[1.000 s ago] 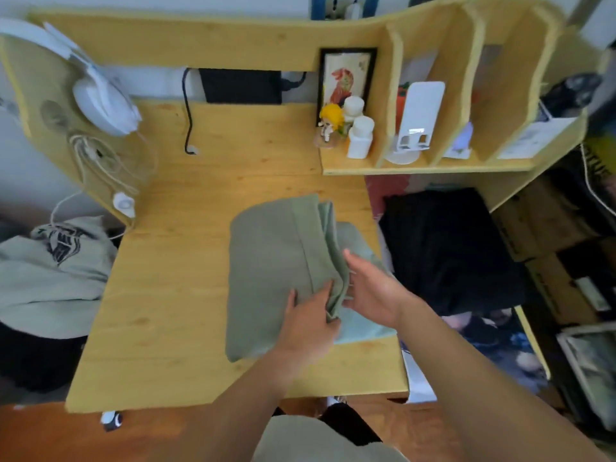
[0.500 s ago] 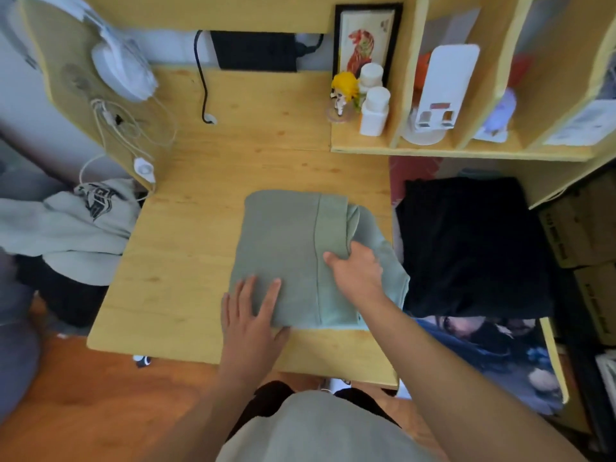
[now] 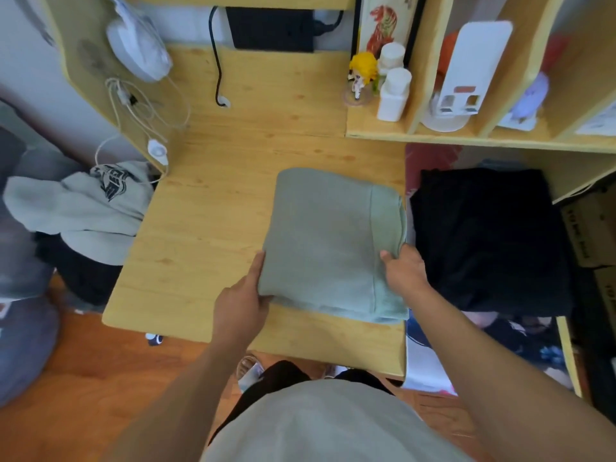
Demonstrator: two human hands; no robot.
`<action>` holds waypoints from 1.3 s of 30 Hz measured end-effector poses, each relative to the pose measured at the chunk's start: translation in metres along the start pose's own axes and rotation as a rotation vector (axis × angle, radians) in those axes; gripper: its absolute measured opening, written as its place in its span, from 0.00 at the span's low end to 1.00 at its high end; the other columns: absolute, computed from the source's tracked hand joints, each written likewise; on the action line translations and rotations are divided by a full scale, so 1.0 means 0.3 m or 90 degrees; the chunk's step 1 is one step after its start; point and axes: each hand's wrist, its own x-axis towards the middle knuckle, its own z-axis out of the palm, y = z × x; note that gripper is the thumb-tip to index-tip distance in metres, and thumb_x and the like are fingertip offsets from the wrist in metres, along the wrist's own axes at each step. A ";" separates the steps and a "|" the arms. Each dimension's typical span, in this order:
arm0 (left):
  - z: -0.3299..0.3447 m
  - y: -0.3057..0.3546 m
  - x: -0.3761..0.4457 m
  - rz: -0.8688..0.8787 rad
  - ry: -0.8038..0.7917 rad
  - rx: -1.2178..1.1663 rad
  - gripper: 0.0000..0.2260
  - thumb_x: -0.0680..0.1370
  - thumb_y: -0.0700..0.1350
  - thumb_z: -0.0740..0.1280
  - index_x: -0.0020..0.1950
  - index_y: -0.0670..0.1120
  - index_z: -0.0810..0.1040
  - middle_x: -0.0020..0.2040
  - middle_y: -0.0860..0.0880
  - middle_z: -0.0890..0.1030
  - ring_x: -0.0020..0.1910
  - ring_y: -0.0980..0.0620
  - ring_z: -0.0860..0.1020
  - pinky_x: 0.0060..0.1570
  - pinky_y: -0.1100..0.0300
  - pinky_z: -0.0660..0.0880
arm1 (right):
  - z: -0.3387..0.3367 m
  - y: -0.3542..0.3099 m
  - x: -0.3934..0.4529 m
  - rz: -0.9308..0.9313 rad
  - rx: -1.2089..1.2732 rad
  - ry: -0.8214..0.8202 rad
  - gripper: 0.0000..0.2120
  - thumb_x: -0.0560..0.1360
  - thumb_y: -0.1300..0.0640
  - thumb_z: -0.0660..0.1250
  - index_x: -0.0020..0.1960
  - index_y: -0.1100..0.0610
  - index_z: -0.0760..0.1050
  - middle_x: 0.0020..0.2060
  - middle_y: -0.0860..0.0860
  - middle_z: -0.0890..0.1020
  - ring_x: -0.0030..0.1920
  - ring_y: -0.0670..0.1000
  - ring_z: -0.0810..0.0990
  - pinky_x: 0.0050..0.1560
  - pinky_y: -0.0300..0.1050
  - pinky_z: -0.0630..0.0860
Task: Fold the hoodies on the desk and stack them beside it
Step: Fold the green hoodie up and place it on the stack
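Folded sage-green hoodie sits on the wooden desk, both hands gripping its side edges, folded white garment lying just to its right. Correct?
Not quite. In the head view the folded garment just right of the sage-green hoodie is black, not white. The rest holds: the hoodie sits folded on the wooden desk, with the left hand and right hand gripping its side edges.

You see soft, even daylight with faint shadows; the pale wooden desk looks bright, straight edges bow outward at the frame's borders, and fine detail is slightly blurred.
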 end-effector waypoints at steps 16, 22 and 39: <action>0.116 0.198 0.307 0.310 -0.080 0.330 0.30 0.83 0.65 0.42 0.84 0.56 0.50 0.84 0.44 0.51 0.83 0.42 0.47 0.80 0.42 0.44 | 0.069 0.069 -0.040 -0.034 0.039 0.009 0.18 0.81 0.56 0.66 0.67 0.63 0.71 0.65 0.57 0.73 0.63 0.60 0.75 0.58 0.46 0.70; 0.180 0.205 0.296 0.324 -0.055 0.342 0.29 0.84 0.61 0.48 0.83 0.51 0.58 0.82 0.39 0.58 0.82 0.38 0.54 0.79 0.37 0.48 | 0.121 -0.075 -0.079 -0.276 -0.186 0.305 0.28 0.74 0.59 0.65 0.74 0.60 0.66 0.78 0.61 0.59 0.75 0.66 0.62 0.74 0.61 0.62; 0.177 0.247 0.533 0.222 -0.019 0.338 0.31 0.81 0.66 0.44 0.84 0.59 0.47 0.85 0.47 0.46 0.82 0.39 0.43 0.75 0.30 0.48 | 0.232 -0.014 0.257 -0.203 -0.337 0.145 0.32 0.81 0.34 0.44 0.82 0.41 0.39 0.82 0.56 0.47 0.81 0.61 0.47 0.80 0.60 0.47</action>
